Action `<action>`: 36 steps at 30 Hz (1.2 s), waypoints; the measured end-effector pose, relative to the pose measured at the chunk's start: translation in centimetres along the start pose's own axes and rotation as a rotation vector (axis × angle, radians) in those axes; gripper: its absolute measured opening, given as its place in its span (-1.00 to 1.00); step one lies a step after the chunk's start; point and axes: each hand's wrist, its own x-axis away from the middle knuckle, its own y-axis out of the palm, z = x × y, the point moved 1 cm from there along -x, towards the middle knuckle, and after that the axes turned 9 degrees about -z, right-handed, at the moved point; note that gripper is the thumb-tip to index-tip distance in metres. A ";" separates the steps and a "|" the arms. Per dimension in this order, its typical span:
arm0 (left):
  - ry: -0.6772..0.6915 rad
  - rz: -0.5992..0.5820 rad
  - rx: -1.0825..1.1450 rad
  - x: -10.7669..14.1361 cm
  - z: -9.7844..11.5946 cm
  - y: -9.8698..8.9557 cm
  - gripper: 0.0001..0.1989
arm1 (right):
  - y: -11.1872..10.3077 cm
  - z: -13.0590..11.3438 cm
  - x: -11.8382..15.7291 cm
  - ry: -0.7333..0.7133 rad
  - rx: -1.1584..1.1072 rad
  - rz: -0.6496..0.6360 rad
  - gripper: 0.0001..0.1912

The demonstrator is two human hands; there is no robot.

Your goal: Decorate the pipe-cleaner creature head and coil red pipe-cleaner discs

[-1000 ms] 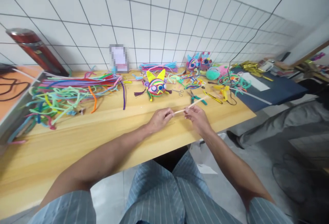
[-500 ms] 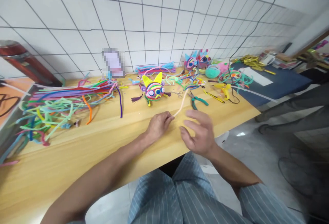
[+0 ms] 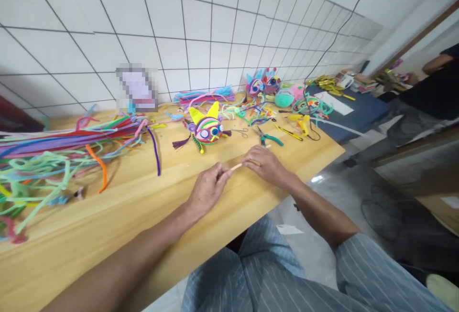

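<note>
A pale pipe cleaner stretches between my two hands above the wooden table. My left hand pinches one end of it. Closed on its other part is my right hand, with a short tip showing beyond the fingers. Behind my hands sits a colourful mask-like figure with yellow horns and dark tassels. Teal-handled pliers lie just beyond my right hand, and small scissors lie to their left.
Many pipe cleaners cover the table's left side. A yellow glue gun, a yellow cutter and more figures are at the back right. A person in dark clothing is at far right.
My right hand has come down and left and closed on the pale pipe cleaner, which now lies straighter between my hands. The view has shifted to the right.
</note>
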 end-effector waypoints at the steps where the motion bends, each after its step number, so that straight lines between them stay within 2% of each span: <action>1: -0.009 -0.007 0.031 0.0 -0.3 0.2 -0.80 | -0.9 1.2 -0.7 0.023 0.003 0.021 -0.75; 4: -0.008 -0.065 0.036 0.1 -1.3 1.1 -0.78 | -5.0 6.1 -4.2 0.132 0.048 0.256 -0.78; 7: 0.021 -0.138 -0.086 0.3 -2.1 1.9 -0.74 | -9.3 11.7 -8.1 0.190 0.132 0.436 -0.85; 9: 0.047 -0.167 -0.161 0.6 -2.3 2.1 -0.75 | -11.2 14.9 -9.6 0.310 0.171 0.559 -0.80; 11: 0.074 -0.184 -0.199 0.8 -2.3 2.1 -0.76 | -11.8 17.4 -9.5 0.501 0.166 0.637 -0.73; 12: 0.090 -0.189 -0.211 0.8 -2.2 2.1 -0.76 | -11.6 18.3 -9.0 0.614 0.169 0.632 -0.71; 14: 0.126 -0.193 -0.231 1.0 -2.2 2.0 -0.76 | -10.6 19.6 -7.2 0.822 0.188 0.541 -0.70; 17: 0.165 -0.184 -0.260 1.0 -2.3 2.0 -0.75 | -8.4 20.2 -4.7 0.979 0.201 0.382 -0.74; 19: 0.171 -0.183 -0.277 1.0 -2.3 2.0 -0.72 | -7.3 19.9 -4.0 0.971 0.165 0.334 -0.75; 22: 0.171 -0.196 -0.302 1.1 -2.0 2.2 -0.68 | -6.3 18.6 -4.7 0.888 0.106 0.291 -0.76; 26: 0.148 -0.236 -0.354 0.6 -1.9 2.3 -0.68 | -4.8 17.0 -6.9 0.788 0.096 0.381 -0.75; 30: 0.100 -0.224 -0.381 0.3 -2.4 2.0 -0.68 | -2.7 15.7 -7.9 0.732 0.117 0.390 -0.80; 36: 0.059 -0.209 -0.373 0.2 -2.4 2.1 -0.68 | -2.2 15.2 -7.3 0.782 0.188 0.363 -0.69</action>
